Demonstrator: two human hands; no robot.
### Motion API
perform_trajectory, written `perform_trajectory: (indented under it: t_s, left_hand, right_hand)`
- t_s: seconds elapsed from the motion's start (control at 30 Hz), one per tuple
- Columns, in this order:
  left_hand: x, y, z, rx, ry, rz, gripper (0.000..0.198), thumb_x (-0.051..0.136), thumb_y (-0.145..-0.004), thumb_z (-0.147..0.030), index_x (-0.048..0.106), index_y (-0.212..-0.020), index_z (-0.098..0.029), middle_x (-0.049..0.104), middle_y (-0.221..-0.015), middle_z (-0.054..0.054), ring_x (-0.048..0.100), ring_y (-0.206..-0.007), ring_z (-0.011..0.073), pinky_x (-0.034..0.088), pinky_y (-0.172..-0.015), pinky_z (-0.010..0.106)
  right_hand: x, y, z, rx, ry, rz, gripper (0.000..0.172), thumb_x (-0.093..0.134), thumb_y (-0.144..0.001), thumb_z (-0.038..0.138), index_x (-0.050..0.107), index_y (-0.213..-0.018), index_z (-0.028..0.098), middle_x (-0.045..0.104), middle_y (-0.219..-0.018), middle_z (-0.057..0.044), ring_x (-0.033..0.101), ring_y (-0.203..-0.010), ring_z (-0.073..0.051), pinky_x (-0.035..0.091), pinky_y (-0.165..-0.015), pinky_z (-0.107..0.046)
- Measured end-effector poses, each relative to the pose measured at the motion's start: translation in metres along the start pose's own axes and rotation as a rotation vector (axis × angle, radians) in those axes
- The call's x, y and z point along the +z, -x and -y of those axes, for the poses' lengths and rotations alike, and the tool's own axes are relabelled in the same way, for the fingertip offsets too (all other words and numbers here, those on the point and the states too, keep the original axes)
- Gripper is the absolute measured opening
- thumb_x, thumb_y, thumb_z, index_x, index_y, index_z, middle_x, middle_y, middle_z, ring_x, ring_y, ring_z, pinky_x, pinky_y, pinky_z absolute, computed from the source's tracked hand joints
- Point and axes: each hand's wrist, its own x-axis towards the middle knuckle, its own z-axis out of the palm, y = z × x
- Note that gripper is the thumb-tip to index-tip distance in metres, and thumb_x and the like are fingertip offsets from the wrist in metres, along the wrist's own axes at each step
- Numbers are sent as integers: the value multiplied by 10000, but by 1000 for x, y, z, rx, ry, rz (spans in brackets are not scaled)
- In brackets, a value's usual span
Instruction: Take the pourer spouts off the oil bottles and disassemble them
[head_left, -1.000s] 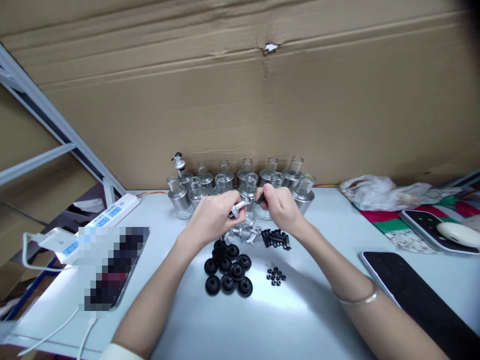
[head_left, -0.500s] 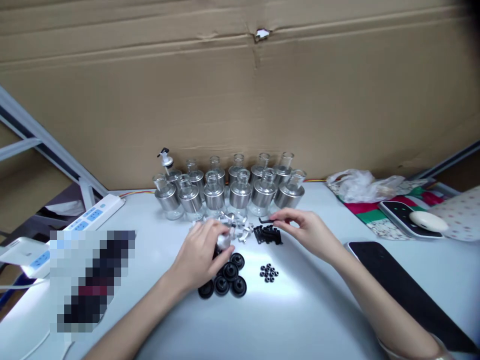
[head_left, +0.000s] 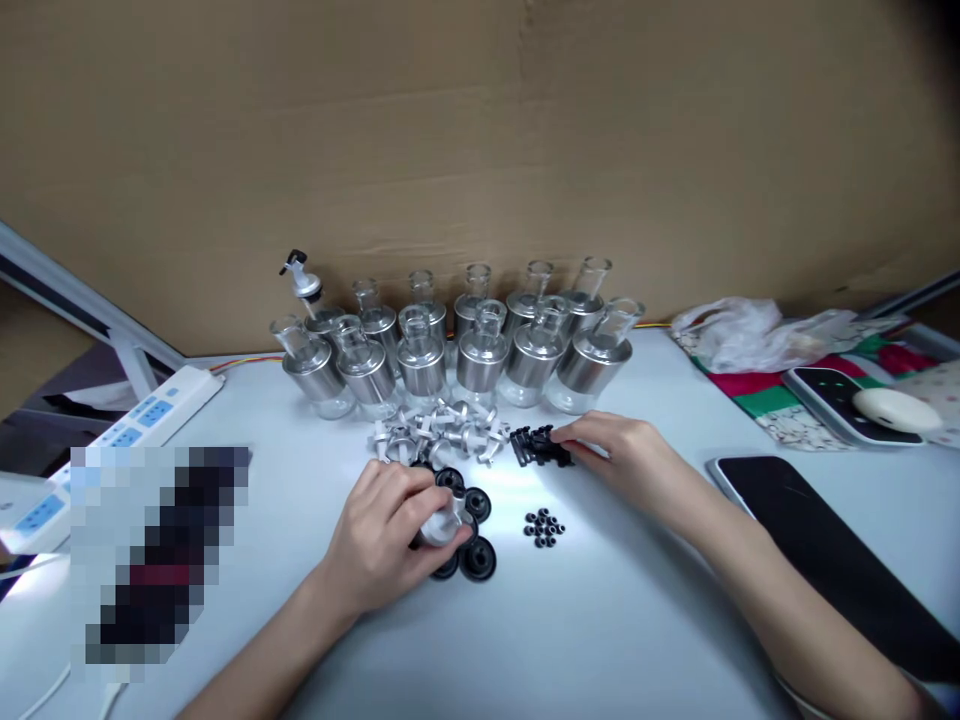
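Over the black round caps (head_left: 478, 558), my left hand (head_left: 394, 535) is closed around a silver spout piece (head_left: 441, 524). My right hand (head_left: 619, 452) reaches to the right end of a pile of black strip-like levers (head_left: 531, 445), its thumb and forefinger pinched there; what is between the fingertips is too small to make out. Behind my left hand lies a heap of silver spout pieces (head_left: 442, 432). Small black rings (head_left: 544, 528) form a cluster in front of my right hand.
Two rows of glass bottles with metal bands (head_left: 481, 362) stand behind; one at the left bears a pourer (head_left: 304, 280). A power strip (head_left: 142, 425) lies left. At right are a black phone-like slab (head_left: 825, 560), a scale-like device (head_left: 840, 400) and a plastic bag (head_left: 739, 335).
My left hand has moved back toward me with the silver piece, off the silver heap. My right hand has lowered onto the black levers; the lever seen at its fingertips no longer stands out. The view has shifted.
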Motion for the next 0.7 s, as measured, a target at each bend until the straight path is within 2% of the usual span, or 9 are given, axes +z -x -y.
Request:
perform_trajectory:
  t_s: [0.23,0.53,0.7]
  left_hand:
    - [2,3,1,-13,6,41,103,555,-898,-218,510,-980,-176,608,-847,56,544,-722,159,409,-638,287]
    - [2,3,0,1,11,50,112,570,-884,-215,513,-974,-182,626,-832,42,575,-728,158,388,-648,286]
    - [1,3,1,8,15,78,117,573,-879,-213,514,-975,-178,630,-833,44,576,-717,157,383,-644,288]
  right_hand:
    - [-1,0,-3,-10,14,31,181,473,-836,92,604,-756,187,688,-828,-77,663,-742,-193,541,-653,-302]
    - [-8,3,-7,18,54,34,216,450,-883,182,652,-808,191,648,-810,-72,625,-756,-200,527,-674,-327]
    - [-6,3,-3,-30,52,90,247,455,-901,182,698,-858,192,582,-797,-77,574,-754,-198,497,-652,-316]
